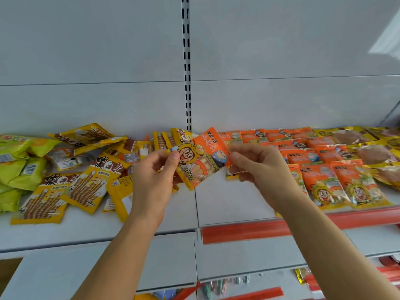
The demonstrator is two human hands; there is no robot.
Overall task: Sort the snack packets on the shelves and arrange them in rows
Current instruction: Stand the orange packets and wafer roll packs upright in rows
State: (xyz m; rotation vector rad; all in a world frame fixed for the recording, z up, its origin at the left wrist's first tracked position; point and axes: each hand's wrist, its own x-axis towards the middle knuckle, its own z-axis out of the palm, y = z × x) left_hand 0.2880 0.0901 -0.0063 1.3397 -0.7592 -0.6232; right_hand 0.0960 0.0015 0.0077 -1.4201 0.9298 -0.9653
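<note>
Both hands, left hand and right hand, pinch an orange packet; right fingers seemingly hold another.

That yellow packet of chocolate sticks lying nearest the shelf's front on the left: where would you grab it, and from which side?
Probably by its near bottom edge, coming from the front. The yellow stick packet lies flat on the white shelf, and that edge faces the aisle with bare shelf before it. Its upper right corner is overlapped by a neighbouring yellow packet, so gripping there would likely disturb that one.
</note>
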